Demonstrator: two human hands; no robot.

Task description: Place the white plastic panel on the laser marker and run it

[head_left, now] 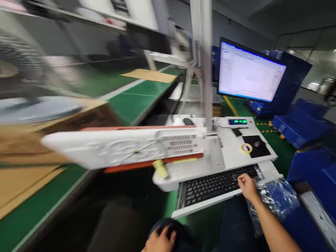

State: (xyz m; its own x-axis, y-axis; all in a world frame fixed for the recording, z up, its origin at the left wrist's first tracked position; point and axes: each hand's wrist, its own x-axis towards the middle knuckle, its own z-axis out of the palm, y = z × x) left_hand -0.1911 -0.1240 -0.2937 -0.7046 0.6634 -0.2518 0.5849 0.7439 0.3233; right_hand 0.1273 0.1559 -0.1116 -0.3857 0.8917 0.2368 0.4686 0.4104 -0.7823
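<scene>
Right hand point(247, 186) fingers curled, pressing black keyboard point(217, 184), left hand point(160, 241) grip state indiscernible at bottom edge, white panel point(126, 147) centre left, monitor point(249, 71) upper right.

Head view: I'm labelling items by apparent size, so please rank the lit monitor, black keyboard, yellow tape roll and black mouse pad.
Largest to smallest, as they look:
1. Lit flat monitor
2. Black keyboard, closer to the camera, so its rank is less sure
3. Black square mouse pad
4. Yellow tape roll
</scene>
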